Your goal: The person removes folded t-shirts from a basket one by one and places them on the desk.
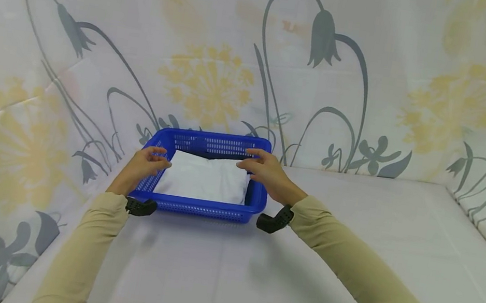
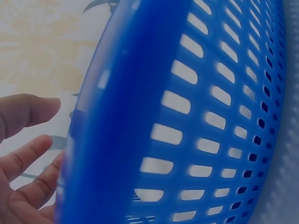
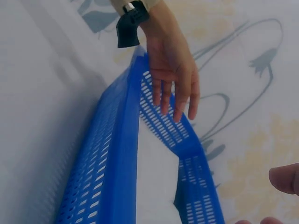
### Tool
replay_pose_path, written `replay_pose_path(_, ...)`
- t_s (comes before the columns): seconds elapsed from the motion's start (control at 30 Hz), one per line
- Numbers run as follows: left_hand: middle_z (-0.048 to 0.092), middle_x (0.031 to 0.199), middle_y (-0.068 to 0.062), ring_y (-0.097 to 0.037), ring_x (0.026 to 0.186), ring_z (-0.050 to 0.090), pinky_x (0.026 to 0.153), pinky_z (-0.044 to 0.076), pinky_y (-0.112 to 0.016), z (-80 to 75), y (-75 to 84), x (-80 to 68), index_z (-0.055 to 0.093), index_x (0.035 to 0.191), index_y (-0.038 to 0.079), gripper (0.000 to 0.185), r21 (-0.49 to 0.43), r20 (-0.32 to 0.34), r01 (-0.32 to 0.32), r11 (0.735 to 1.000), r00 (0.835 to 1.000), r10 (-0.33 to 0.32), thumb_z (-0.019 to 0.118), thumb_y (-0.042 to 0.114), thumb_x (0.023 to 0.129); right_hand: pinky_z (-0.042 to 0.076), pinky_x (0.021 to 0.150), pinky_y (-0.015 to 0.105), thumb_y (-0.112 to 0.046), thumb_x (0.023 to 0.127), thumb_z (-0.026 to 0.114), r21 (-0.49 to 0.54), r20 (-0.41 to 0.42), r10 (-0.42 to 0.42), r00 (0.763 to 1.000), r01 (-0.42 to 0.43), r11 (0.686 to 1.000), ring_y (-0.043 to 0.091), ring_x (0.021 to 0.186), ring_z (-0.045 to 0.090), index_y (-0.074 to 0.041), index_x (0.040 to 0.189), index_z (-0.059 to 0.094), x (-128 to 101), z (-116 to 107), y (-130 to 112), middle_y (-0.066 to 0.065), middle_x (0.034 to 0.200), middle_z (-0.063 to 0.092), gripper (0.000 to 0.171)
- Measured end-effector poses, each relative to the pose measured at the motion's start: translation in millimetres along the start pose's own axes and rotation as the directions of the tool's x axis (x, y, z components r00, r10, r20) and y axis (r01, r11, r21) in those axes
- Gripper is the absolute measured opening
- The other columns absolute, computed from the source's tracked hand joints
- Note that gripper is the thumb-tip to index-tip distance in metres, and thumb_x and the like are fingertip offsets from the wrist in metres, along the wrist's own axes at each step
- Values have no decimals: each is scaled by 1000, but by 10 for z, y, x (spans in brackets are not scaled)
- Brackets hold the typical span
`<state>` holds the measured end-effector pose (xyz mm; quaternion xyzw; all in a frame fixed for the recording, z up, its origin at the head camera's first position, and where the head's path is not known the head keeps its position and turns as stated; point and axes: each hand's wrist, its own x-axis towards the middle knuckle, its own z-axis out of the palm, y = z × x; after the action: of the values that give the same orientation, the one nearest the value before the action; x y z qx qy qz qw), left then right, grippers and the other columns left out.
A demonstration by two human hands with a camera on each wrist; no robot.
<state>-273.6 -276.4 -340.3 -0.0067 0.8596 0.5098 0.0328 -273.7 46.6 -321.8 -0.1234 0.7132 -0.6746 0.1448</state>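
Observation:
A blue plastic basket with slotted walls stands on the white surface, close to the patterned backdrop. Inside it lies a white folded cloth-like item, whose exact kind I cannot tell. My left hand hovers over the basket's left rim, fingers loosely bent and apart with nothing between them. Over the right end is my right hand, its fingers reaching above the white item and gripping nothing. In the right wrist view, the left hand hangs beside the basket's slotted end wall.
A white sheet covers the surface. Behind and to the left rises a backdrop with grey and yellow flowers. Each wrist wears a black camera mount.

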Motion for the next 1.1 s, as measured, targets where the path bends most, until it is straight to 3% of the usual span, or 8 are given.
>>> replay_pose_path(0.3,48,131,-29,-40,118,48,101,38,-52,-16,-52,-2,34,144,-6,59,43,19,31,999,999,-31,61,14,95,35,105,44,-12,89,67,-38,-48,80,996,-82,996,30,126,46,-2,142,42,151,140,59,17,139,48,60)
replay_pose_path(0.67,39,137,-31,-40,122,43,101,38,-51,44,-80,76,30,146,-6,67,87,80,100,991,991,-107,65,12,92,28,108,52,-15,85,73,-265,-85,173,981,-189,945,35,131,37,-10,144,42,252,258,188,21,147,35,66)
replay_pose_path(0.93,33,142,-33,-44,129,36,105,31,-52,63,-102,139,26,149,-2,73,132,128,123,984,982,-140,67,14,91,23,110,51,-11,84,71,-236,-70,202,977,-213,948,35,138,26,-4,148,32,312,294,243,20,154,24,75)
replay_pose_path(1.1,18,152,-31,-46,136,25,107,25,-57,35,-130,143,18,152,-2,78,115,178,156,981,968,-175,66,14,91,25,110,50,-7,84,71,-208,-59,250,966,-257,944,36,139,24,-3,151,24,350,312,280,21,155,19,82)
